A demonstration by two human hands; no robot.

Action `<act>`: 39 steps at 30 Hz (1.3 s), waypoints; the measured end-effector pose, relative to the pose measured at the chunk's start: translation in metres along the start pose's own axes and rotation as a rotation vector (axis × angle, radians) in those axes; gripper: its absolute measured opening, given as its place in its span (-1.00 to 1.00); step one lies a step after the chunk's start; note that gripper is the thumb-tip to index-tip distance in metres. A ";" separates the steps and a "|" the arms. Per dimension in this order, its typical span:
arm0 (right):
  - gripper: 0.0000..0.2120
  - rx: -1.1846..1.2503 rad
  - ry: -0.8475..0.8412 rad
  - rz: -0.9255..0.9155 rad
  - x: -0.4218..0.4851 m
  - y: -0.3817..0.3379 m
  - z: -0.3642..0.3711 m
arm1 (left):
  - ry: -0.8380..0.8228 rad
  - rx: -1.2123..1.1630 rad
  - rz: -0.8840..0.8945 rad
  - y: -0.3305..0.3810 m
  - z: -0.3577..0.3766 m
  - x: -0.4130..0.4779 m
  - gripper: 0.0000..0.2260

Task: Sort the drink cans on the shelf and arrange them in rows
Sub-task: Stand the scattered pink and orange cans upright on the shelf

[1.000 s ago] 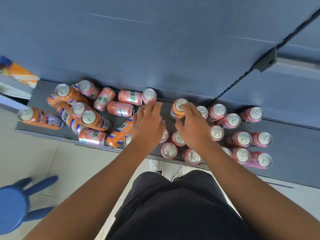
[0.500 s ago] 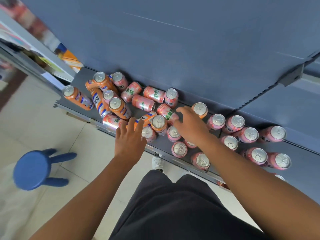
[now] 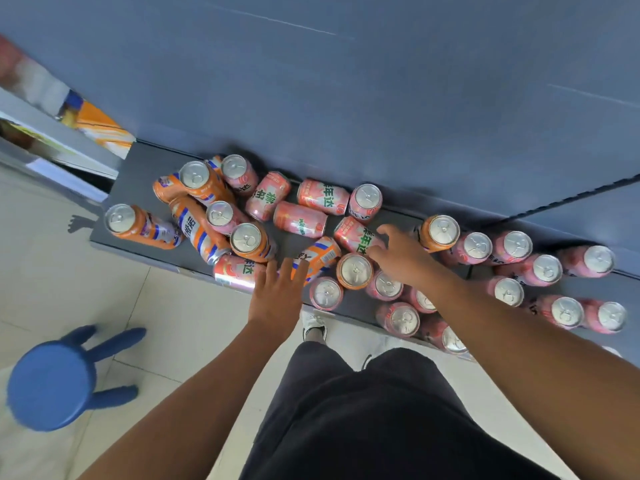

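Observation:
Orange cans and pink cans crowd a dark grey shelf (image 3: 145, 174). On the left they form a jumble, some lying, some upright. Upright pink cans (image 3: 547, 268) stand grouped on the right. My right hand (image 3: 401, 254) reaches over the upright cans, and its thumb and curled fingers close on the end of a lying pink can (image 3: 356, 237). One upright orange can (image 3: 440, 233) stands just right of that hand, another (image 3: 355, 270) just below its fingers. My left hand (image 3: 277, 292) hovers flat at the shelf's front edge, fingertips by a lying orange can (image 3: 318, 254), holding nothing.
A blue-grey back panel (image 3: 346, 98) rises behind the shelf. A blue stool (image 3: 52, 386) stands on the tiled floor at lower left. Another shelf unit with colourful packets (image 3: 93, 126) adjoins the left end. My feet (image 3: 313, 323) are below the shelf's front edge.
My left hand has drawn back from the cans to the shelf's front edge. My right hand has shifted left from the upright orange can to the lying pink can.

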State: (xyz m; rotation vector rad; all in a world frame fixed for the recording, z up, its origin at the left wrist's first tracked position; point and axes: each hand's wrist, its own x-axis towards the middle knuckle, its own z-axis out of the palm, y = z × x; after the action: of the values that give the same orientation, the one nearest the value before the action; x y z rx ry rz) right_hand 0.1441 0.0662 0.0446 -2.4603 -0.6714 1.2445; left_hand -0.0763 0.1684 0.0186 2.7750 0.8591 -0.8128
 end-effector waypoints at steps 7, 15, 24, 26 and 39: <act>-0.44 -0.048 -0.041 0.117 0.043 -0.001 0.017 | -0.089 -0.047 0.138 -0.017 0.019 0.029 -0.13; -0.39 -0.026 -0.115 0.195 0.082 0.003 0.039 | -0.138 -0.111 0.133 -0.017 0.034 0.054 -0.12; -0.52 -0.146 -0.115 0.208 0.087 0.003 0.039 | -0.145 -0.073 0.094 -0.013 0.023 0.053 -0.12; -0.50 -0.179 -0.095 0.219 0.082 -0.003 0.035 | -0.110 -0.094 0.085 -0.014 0.016 0.048 -0.18; -0.58 -0.211 0.062 0.200 0.055 -0.015 0.022 | 0.013 -0.184 0.127 -0.010 -0.046 0.030 -0.50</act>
State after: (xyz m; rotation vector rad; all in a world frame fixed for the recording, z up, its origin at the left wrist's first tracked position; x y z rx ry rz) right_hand 0.1507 0.1097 0.0022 -2.7864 -0.5781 1.2158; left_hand -0.0399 0.2032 0.0420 2.6441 0.7114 -0.6602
